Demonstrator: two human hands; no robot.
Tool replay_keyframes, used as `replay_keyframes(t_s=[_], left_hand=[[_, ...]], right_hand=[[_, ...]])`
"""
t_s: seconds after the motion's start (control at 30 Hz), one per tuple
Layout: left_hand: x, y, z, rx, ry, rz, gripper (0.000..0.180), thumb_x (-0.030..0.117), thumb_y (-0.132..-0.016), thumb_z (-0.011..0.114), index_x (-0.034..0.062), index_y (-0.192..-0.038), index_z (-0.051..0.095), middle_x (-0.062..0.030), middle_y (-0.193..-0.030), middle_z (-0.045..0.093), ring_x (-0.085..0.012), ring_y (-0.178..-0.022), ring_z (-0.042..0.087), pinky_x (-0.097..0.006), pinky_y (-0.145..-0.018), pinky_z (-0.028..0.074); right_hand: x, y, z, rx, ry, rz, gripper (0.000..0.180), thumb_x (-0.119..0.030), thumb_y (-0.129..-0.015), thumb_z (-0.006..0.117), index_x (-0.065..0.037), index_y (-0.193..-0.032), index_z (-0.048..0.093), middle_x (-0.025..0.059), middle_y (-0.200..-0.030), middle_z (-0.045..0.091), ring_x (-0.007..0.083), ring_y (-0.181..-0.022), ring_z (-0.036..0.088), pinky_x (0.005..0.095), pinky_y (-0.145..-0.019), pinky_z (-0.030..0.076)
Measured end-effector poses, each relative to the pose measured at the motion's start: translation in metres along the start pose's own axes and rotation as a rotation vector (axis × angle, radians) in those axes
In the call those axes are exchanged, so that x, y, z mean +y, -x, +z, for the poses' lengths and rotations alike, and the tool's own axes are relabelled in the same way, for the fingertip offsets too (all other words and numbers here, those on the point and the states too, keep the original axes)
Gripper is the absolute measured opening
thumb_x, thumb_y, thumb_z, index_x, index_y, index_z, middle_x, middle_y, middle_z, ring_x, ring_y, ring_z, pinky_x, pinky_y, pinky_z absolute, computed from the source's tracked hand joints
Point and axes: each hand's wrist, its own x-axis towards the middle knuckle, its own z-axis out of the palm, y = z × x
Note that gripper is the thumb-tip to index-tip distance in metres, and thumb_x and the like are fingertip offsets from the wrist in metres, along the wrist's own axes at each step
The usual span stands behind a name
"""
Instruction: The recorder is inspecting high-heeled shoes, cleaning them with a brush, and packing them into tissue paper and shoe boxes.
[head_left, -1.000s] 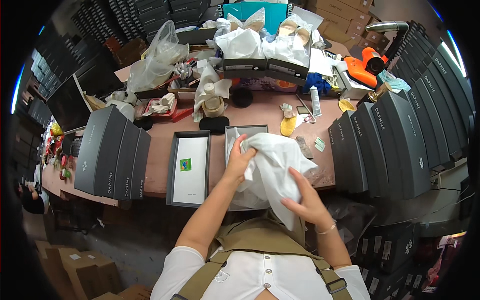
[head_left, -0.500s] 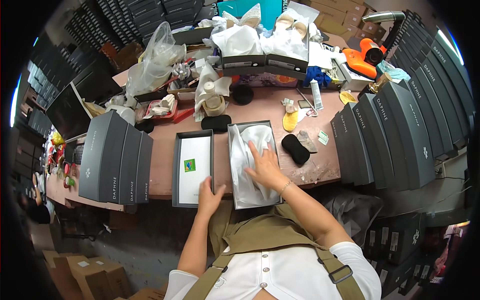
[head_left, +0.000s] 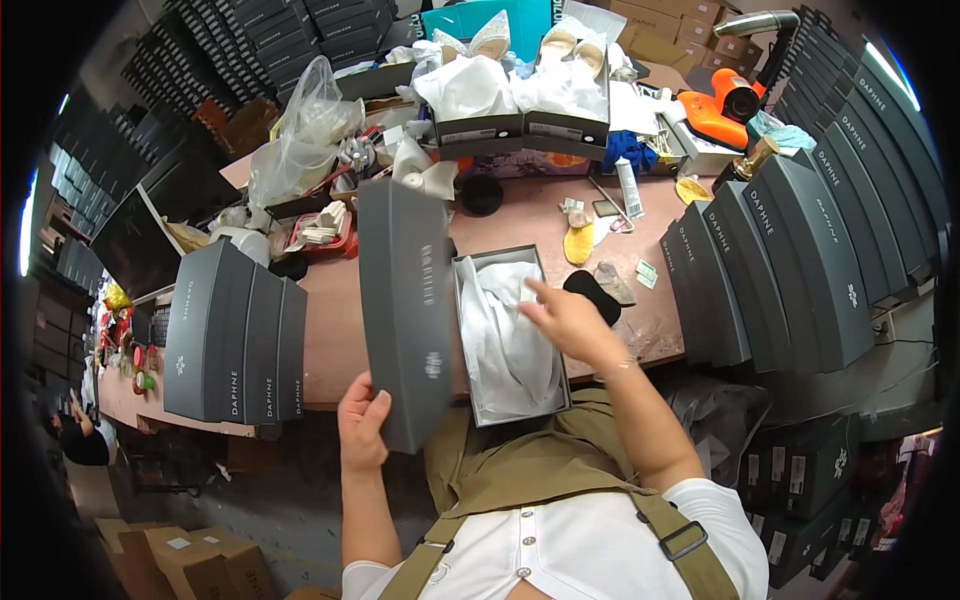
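My left hand [head_left: 364, 420] grips the lower left edge of a dark grey shoebox lid [head_left: 400, 310], which is raised and tilted with its printed top showing. To its right an uncovered shoebox [head_left: 563, 400] lies on the table with white tissue paper [head_left: 508, 335] folded over whatever is inside. At the right edge of this box hovers my right hand [head_left: 575, 325], its fingers apart and nothing in them. Just behind that hand lies a black oval pad [head_left: 592, 292], partly covered by it.
Closed grey shoeboxes stand stacked at the left [head_left: 215, 330] and right [head_left: 790, 260]. Across the back are two open boxes with white shoes and tissue [head_left: 520, 125], an orange heat gun [head_left: 715, 118], a white tube [head_left: 628, 188] and a yellow insole [head_left: 578, 242].
My left hand has picked up the lid from the table and swung it up, turning its inside away. My right hand has lifted off the tissue and shifted right.
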Motion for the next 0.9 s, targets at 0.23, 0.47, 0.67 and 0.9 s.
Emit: replay_keyframes(t_s=[0.23,0.47,0.67,0.9], left_hand=[[-0.092,-0.020,0.045,-0.082,-0.718,0.103,0.052,0.022,-0.094,0.058,-0.0014,-0.137,0.041,-0.0171,-0.145,0.033,-0.0248,-0.129,0.040,-0.035,-0.106,0.033],[-0.143,-0.071,0.011,0.153,-0.357,-0.032,0.046,0.011,-0.096,0.052,-0.0101,-0.135,0.037,-0.0174,-0.123,0.056,-0.0204,-0.108,0.057,-0.032,-0.092,0.046],[-0.183,-0.091,-0.005,0.150,-0.080,-0.388,0.050,0.039,-0.099,0.040,-0.0029,-0.124,0.050,-0.0115,-0.108,0.061,-0.0224,-0.095,0.061,-0.032,-0.084,0.050],[-0.091,-0.071,0.111,-0.155,0.012,0.030,0.057,0.043,-0.099,0.038,-0.0002,-0.136,0.039,-0.0128,-0.131,0.050,-0.0244,-0.116,0.052,-0.036,-0.099,0.042]], right_hand=[[0.068,0.052,0.034,0.199,-0.462,0.091,0.055,-0.041,-0.097,0.045,0.004,-0.127,0.047,0.0290,-0.109,0.062,0.0390,-0.106,0.060,0.0416,-0.091,0.046],[0.057,0.006,0.043,-0.010,0.047,0.218,0.071,-0.055,-0.093,0.039,0.010,-0.087,0.066,0.0332,-0.087,0.063,0.0461,-0.085,0.063,0.0500,-0.079,0.048],[0.094,0.005,0.064,0.052,-0.371,0.310,0.077,-0.063,-0.089,0.042,0.009,-0.110,0.060,0.0350,-0.113,0.055,0.0404,-0.108,0.057,0.0426,-0.093,0.044],[0.023,0.094,-0.047,0.342,-0.619,-0.125,0.081,-0.031,-0.084,0.068,0.000,-0.146,0.025,0.0212,-0.148,0.030,0.0291,-0.139,0.027,0.0377,-0.114,0.020]])
